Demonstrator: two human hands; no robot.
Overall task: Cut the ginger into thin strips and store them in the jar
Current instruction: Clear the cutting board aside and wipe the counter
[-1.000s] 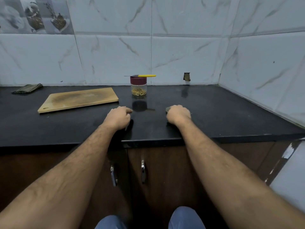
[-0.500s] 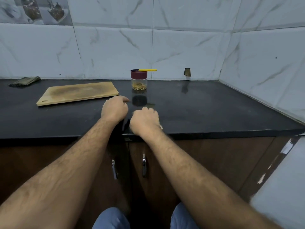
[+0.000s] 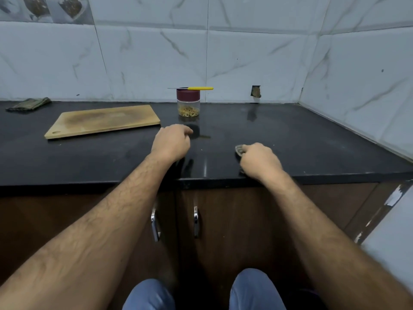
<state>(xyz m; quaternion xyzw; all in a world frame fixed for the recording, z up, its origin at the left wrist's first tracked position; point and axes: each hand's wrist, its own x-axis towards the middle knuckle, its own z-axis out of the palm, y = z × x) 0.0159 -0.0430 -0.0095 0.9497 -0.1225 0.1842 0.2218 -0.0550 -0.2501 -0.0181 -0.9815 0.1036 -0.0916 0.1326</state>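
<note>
Black stone counter (image 3: pixel 301 139) runs along a white marble-patterned tiled wall (image 3: pixel 257 52), with brown cabinet doors (image 3: pixel 257 220) and two metal handles (image 3: pixel 195 221) below its front edge.

Jar (image 3: pixel 188 103): clear body, dark red lid (image 3: pixel 188 95) fitted on top. It stands upright near the back of the counter, just right of the board. Thin pale ginger strips (image 3: pixel 188 112) lie in its bottom part. A knife (image 3: pixel 193 88) with a yellow handle lies flat across the lid, blade pointing left.

Wooden cutting board (image 3: pixel 102 120): lies flat on the counter to the left of the jar, surface bare with darker staining.

Left hand (image 3: pixel 171 142): rests on the counter in front of the jar and apart from it. Fingers are loosely curled and close together, the forefinger reaching forward; it holds nothing.

Right hand (image 3: pixel 260 159): rests near the counter's front edge, well to the right of the left hand. Fingers are curled down over a small greyish cloth (image 3: pixel 239 150), of which only an edge shows at the left of the knuckles. Whether the fingertips pinch it or press it cannot be determined.

Folded green cloth (image 3: pixel 29 104): lies at the far left against the wall.

A small broken hole (image 3: pixel 256 91) shows in the wall tile right of the jar. Blue-clad knees (image 3: pixel 257 289) are visible at the bottom.
</note>
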